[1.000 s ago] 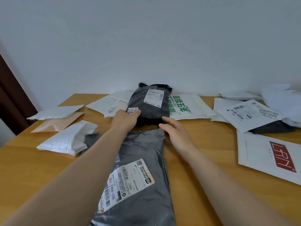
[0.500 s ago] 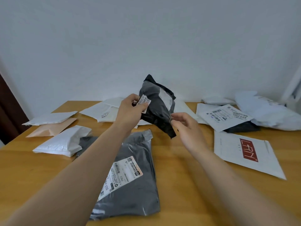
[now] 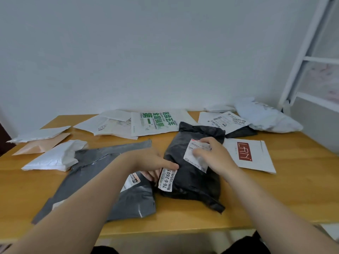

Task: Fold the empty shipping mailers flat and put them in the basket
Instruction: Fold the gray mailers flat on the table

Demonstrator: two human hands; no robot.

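I saw the black mailer [image 3: 192, 180] lying crumpled on the surface [image 3: 293, 189], two white labels [image 3: 167, 178] facing up, just beside the flat grey mailer [image 3: 88, 171].

black mailer [image 3: 192, 173] right of grey mailer [image 3: 95, 173]

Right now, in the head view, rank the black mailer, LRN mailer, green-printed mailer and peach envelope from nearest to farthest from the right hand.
1. black mailer: under the right hand, touching.
2. LRN mailer: just to its right.
3. green-printed mailer: farther back, to the left.
4. peach envelope: far left.
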